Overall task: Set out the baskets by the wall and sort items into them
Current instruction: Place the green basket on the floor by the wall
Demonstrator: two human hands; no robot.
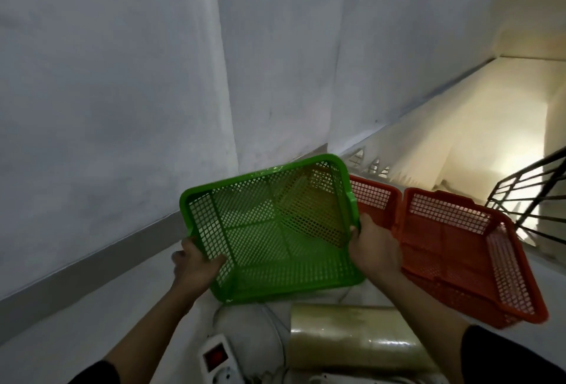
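Nearest, a roll of clear tape (352, 340) and a white power strip (219, 362) lie on the floor. Above them, the left hand (194, 264) and right hand (375, 248) each grip opposite rims of the tilted green basket (275, 230). Just right of the right hand sit two orange baskets (459, 255), and beyond is the wall (122, 92).

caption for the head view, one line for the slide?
Both hands, left and right, hold a green basket beside two orange baskets.
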